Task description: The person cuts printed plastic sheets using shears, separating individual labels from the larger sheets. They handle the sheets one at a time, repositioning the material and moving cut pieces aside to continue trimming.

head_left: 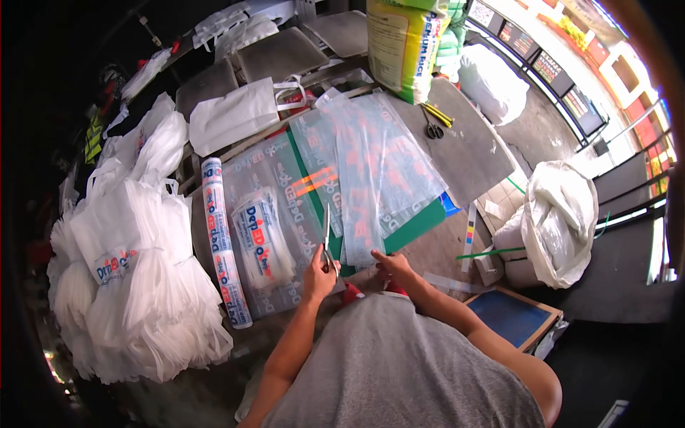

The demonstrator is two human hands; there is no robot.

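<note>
Work surface (464,146) beyond the fingers, bearing a green mat (421,225) under layered, printed plastic sheets (410,160); left hand (319,277), fingers closed round the scissors (327,232), blades pointing away from the body; right hand (394,267), fingers apparently pinching the near end of a narrow plastic strip (364,214); such thin film is best handled flat and lightly taut, right fingers clear of the blades, lower blade level, strokes long and even.

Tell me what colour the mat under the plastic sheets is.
The mat is green, best seen in the head view.
</note>
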